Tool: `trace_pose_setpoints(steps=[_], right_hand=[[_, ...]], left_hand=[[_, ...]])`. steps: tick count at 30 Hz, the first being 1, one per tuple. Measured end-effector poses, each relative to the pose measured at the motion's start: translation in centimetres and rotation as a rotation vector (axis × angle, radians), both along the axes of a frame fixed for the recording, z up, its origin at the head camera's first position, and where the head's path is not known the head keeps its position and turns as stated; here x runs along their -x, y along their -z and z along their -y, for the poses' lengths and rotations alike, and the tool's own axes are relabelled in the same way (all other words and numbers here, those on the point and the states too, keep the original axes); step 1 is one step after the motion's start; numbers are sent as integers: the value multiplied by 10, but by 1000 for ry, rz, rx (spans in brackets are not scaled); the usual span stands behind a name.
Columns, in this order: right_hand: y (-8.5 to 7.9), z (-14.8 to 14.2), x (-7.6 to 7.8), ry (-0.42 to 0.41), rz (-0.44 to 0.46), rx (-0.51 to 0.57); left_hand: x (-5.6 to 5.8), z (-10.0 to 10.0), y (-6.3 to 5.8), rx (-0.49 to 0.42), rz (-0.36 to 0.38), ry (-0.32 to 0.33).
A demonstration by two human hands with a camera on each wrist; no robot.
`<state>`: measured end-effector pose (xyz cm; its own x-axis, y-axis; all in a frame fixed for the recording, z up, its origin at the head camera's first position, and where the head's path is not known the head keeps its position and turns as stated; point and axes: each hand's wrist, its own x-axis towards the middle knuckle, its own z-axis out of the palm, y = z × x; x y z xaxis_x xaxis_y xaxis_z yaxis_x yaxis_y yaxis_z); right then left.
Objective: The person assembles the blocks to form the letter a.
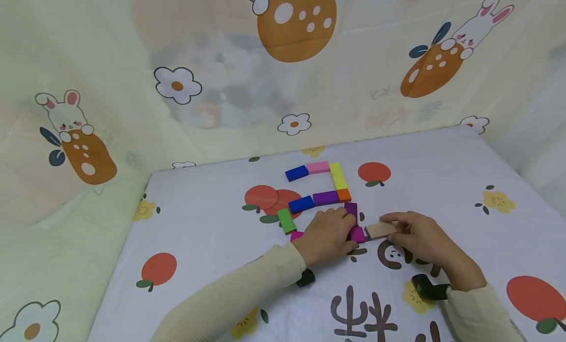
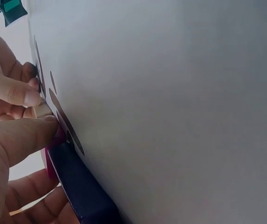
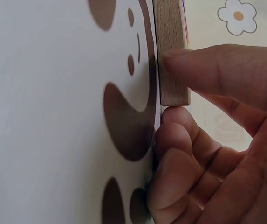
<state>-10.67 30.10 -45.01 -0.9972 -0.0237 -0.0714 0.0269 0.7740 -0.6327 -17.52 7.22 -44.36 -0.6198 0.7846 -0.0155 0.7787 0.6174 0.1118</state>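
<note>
Several coloured wooden blocks lie end to end in a bent line on the table. My left hand (image 1: 329, 234) reaches over its near part, thumb and fingers around a magenta block (image 1: 357, 234). A purple block (image 1: 351, 209) runs beside those fingers. In the left wrist view, a dark blue block (image 2: 79, 186) adjoins the magenta one, under the hand. My right hand (image 1: 417, 236) pinches a plain wooden block (image 1: 379, 230) between thumb and index finger, low at the tabletop. Its left end is right at the magenta block. The other right fingers curl in below it.
Farther along the line are a green block (image 1: 287, 221), blue block (image 1: 301, 204), orange block (image 1: 344, 194), yellow block (image 1: 338, 176) and pink block (image 1: 318, 167). The printed white tablecloth (image 1: 212, 224) meets a hanging curtain (image 1: 221, 145) behind.
</note>
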Motion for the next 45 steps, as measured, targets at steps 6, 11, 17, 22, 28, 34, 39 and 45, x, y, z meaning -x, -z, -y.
trace_pose_setpoints(steps=[6, 11, 17, 22, 28, 34, 39, 45], right_hand=[[1, 1, 4, -14, -10, -16], [1, 2, 5, -20, -16, -13], [1, 4, 6, -26, -27, 5], [-2, 6, 9, -15, -11, -2], [-12, 22, 26, 3, -17, -72], [-16, 35, 50, -18, 33, -97], [-13, 38, 61, -14, 132, -70], [-13, 38, 64, 1, 175, -48]], left_hand=[[1, 1, 0, -4, 19, -13], [1, 2, 1, -9, 36, -23], [3, 2, 2, -33, 98, -30], [6, 9, -1, -38, 123, -59], [9, 15, -2, 3, 70, -54], [8, 13, 2, 17, 79, -35], [8, 15, 1, -9, 158, -34], [17, 15, -6, -56, 259, -158]])
